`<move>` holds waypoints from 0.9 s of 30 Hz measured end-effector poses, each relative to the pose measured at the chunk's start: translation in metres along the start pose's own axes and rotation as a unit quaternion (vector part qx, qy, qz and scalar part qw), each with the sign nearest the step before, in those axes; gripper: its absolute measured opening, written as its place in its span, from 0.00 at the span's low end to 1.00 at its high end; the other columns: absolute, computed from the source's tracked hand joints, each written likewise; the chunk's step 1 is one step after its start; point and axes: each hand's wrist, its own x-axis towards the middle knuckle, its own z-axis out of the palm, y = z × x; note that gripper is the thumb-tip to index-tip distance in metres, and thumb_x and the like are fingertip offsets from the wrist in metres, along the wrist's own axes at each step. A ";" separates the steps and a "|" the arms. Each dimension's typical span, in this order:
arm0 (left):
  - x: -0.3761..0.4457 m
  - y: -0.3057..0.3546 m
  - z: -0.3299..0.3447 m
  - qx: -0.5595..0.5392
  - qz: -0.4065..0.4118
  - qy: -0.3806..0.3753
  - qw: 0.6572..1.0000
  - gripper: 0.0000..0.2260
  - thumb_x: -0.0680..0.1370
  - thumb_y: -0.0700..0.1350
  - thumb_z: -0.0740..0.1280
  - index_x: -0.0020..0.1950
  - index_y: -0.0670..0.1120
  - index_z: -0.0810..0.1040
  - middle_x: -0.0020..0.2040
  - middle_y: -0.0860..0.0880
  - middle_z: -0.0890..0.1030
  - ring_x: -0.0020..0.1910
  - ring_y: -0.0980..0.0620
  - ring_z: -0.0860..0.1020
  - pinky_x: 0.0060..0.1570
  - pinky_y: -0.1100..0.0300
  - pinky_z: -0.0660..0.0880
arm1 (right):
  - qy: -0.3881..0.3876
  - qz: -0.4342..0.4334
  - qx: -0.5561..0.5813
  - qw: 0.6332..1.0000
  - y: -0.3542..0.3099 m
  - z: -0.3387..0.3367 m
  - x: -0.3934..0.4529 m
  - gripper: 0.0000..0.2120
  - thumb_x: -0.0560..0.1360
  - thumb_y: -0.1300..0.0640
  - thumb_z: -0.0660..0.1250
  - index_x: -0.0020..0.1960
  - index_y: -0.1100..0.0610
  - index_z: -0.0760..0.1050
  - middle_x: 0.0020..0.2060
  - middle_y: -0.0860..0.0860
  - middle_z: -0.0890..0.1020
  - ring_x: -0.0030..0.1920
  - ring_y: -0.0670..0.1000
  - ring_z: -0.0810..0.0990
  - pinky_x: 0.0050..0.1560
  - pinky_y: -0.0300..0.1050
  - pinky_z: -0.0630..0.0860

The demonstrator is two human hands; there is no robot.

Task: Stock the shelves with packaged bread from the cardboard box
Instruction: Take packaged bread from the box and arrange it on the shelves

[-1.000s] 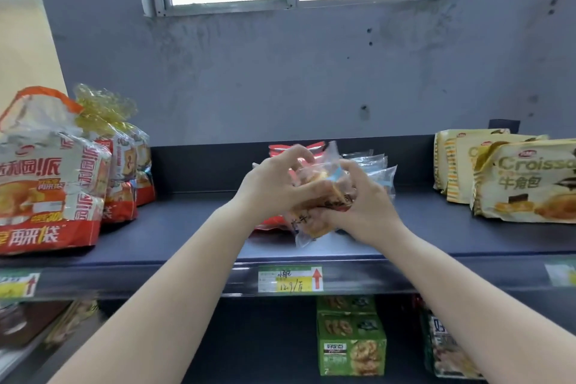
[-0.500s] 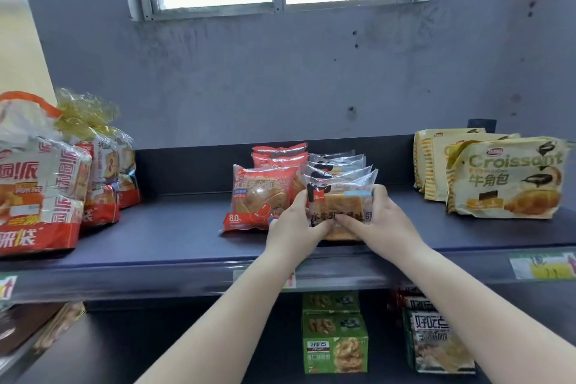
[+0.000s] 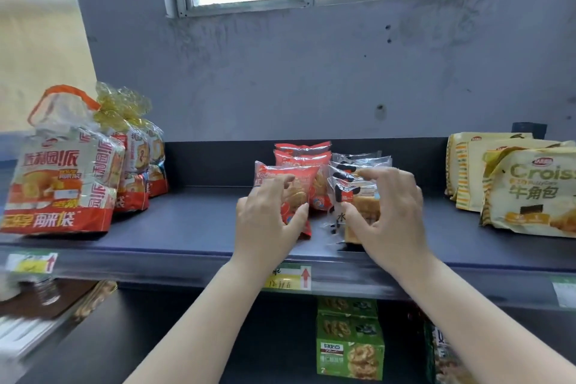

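Note:
On the dark shelf (image 3: 202,221), two rows of small bread packets stand one behind another: red packets (image 3: 302,162) on the left, clear packets (image 3: 361,162) on the right. My left hand (image 3: 268,218) holds the front red packet (image 3: 280,173), fingers curled over its face and thumb at its right edge. My right hand (image 3: 389,212) pinches the front clear packet (image 3: 349,193) of brown bread between index finger at the top and thumb lower down. The cardboard box is out of view.
Large bagged loaves (image 3: 62,178) stand at the shelf's left end and yellow croissant packs (image 3: 530,190) at its right. A raised back lip and the grey wall close the shelf behind. Green boxes (image 3: 349,346) sit on the lower shelf under a price tag (image 3: 290,277).
Both hands brought a clear packet down to the shelf front. My left hand has since shifted left onto the front red packet; my right hand stays on the clear packet.

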 end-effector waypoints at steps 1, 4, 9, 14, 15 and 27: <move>-0.002 -0.008 -0.014 0.042 0.039 0.024 0.998 0.16 0.74 0.52 0.65 0.60 0.49 0.76 0.52 0.53 0.81 0.51 0.51 0.78 0.53 0.59 0.63 | -0.014 -0.033 0.012 0.999 -0.012 0.006 0.001 0.16 0.68 0.47 0.61 0.54 0.51 0.69 0.46 0.50 0.80 0.51 0.47 0.69 0.54 0.44 0.64; -0.017 -0.041 -0.060 0.177 0.124 0.043 0.975 0.12 0.72 0.51 0.61 0.49 0.47 0.80 0.41 0.52 0.82 0.41 0.48 0.80 0.45 0.58 0.64 | -0.076 -0.138 0.024 0.987 -0.053 0.032 -0.004 0.12 0.69 0.49 0.63 0.48 0.54 0.74 0.42 0.48 0.81 0.45 0.49 0.74 0.50 0.43 0.66; -0.068 -0.101 -0.149 0.316 0.071 -0.007 0.946 0.12 0.72 0.50 0.61 0.47 0.45 0.80 0.40 0.49 0.82 0.39 0.45 0.80 0.44 0.53 0.67 | -0.165 -0.260 0.061 0.949 -0.143 0.091 -0.027 0.14 0.67 0.50 0.61 0.44 0.57 0.78 0.36 0.50 0.80 0.38 0.56 0.78 0.43 0.46 0.65; -0.143 -0.166 -0.249 0.404 -0.091 -0.056 0.908 0.16 0.69 0.51 0.58 0.46 0.46 0.80 0.38 0.48 0.82 0.38 0.44 0.80 0.43 0.52 0.72 | -0.265 -0.339 0.104 0.897 -0.254 0.147 -0.064 0.14 0.65 0.50 0.65 0.45 0.56 0.79 0.38 0.50 0.80 0.40 0.56 0.79 0.42 0.46 0.72; -0.161 -0.177 -0.270 0.423 -0.123 -0.068 0.895 0.16 0.69 0.52 0.58 0.46 0.45 0.81 0.38 0.48 0.82 0.38 0.44 0.80 0.42 0.52 0.73 | -0.286 -0.356 0.114 0.882 -0.277 0.158 -0.072 0.14 0.64 0.50 0.65 0.46 0.56 0.79 0.38 0.50 0.80 0.40 0.56 0.80 0.41 0.45 0.74; -0.388 -0.254 -0.446 0.490 -0.458 -0.166 0.723 0.16 0.79 0.51 0.59 0.65 0.50 0.70 0.61 0.51 0.76 0.61 0.49 0.73 0.58 0.54 0.66 | -0.482 -0.429 0.209 0.735 -0.499 0.261 -0.215 0.21 0.76 0.46 0.59 0.66 0.53 0.66 0.61 0.51 0.73 0.64 0.54 0.69 0.61 0.49 0.65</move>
